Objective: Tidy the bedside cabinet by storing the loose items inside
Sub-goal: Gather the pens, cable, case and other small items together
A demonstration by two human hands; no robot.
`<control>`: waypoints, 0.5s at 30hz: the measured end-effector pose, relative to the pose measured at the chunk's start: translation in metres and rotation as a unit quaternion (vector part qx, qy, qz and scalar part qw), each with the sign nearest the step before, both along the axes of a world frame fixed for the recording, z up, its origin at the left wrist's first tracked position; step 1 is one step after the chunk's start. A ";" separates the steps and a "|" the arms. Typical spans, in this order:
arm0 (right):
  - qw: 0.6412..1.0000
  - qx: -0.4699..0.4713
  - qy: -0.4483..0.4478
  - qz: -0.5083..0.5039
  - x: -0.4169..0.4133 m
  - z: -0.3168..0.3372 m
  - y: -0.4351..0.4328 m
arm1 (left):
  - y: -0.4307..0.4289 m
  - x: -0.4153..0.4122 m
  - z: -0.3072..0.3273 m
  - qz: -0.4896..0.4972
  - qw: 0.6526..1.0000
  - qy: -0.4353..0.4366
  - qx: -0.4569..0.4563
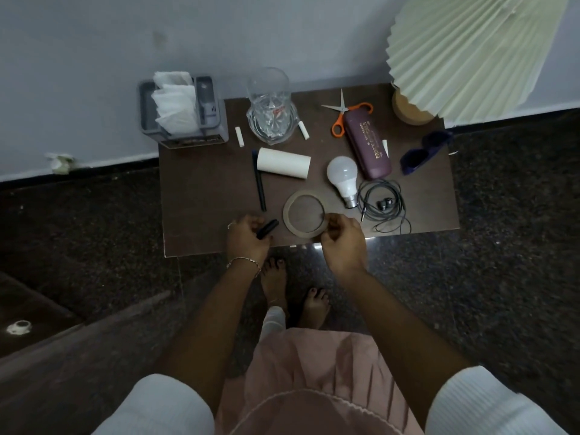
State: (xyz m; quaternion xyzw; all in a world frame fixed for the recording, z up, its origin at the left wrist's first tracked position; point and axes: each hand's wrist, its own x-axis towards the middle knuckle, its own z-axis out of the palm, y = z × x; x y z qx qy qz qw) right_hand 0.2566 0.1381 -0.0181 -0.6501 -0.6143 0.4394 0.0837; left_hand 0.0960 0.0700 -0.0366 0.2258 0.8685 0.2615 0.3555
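The dark wooden cabinet top carries loose items: a tape ring, a white bulb, coiled earphones, a purple case, orange-handled scissors, a white roll, a black pen and dark sunglasses. My left hand grips a short black marker-like thing at the front edge. My right hand has curled fingers at the tape ring's right rim, seemingly pinching it.
A grey holder with white tissues stands at the back left, a clear glass jug beside it. A pleated lamp occupies the back right corner. Small white sticks lie near the jug. My bare feet stand on dark speckled floor.
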 end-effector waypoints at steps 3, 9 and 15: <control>1.000 0.011 -0.007 0.011 0.000 -0.003 0.000 | -0.001 -0.002 -0.006 -0.017 1.000 0.024 -0.002; 0.996 0.028 -0.031 0.075 -0.004 -0.004 0.002 | 0.000 -0.010 -0.004 0.044 0.999 0.009 -0.005; 0.996 0.015 -0.026 0.088 -0.018 -0.007 -0.001 | -0.007 -0.031 0.003 0.098 0.995 0.025 -0.019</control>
